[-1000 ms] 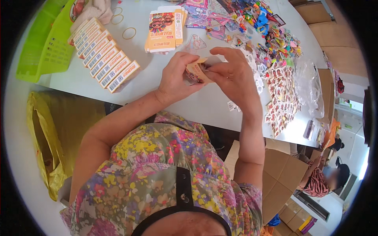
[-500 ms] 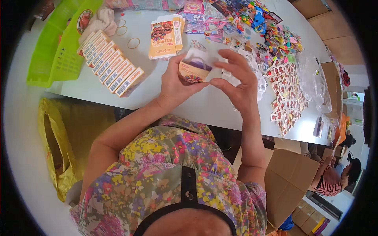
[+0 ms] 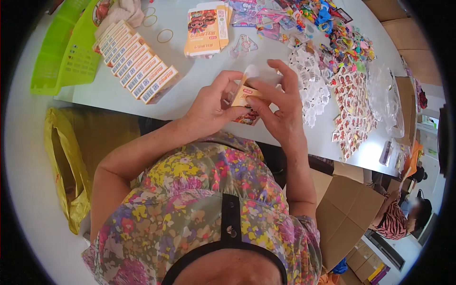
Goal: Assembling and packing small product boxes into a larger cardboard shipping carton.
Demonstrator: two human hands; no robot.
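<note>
While both hands bring their fingers together on it, the box [image 3: 240,97], a small orange thing of thin printed card, sits tilted between them above the table's near edge. Its white rounded flap [image 3: 250,72] stands up at the open top; fingers hide whatever is inside. The left hand [image 3: 211,102] is half curled around the box's left side, gripping it with the thumb across the lower front. The right hand [image 3: 279,107] is partly open, thumb pressed on the front face, index finger bent at the mouth, another finger raised free.

On the smooth white table [image 3: 190,73], just beyond, lies a clear, flat packet [image 3: 243,46], with a stack [image 3: 203,35] of flat orange cards behind it. To the left, a slanting row [image 3: 135,61] of closed boxes leans together, near thin round bands [image 3: 165,35] and a soft, crumpled cloth [image 3: 126,18]. Farther left stands a green plastic basket [image 3: 81,66] with a slotted wall.

To the right spread glossy trinkets [image 3: 344,42], white tags [image 3: 308,80], printed cutouts [image 3: 350,116] and a crinkled transparent bag [image 3: 385,99]. Below the table, a shiny yellow sack [image 3: 69,175] gapes at left; a brown cardboard carton [image 3: 349,204] stands at right.
</note>
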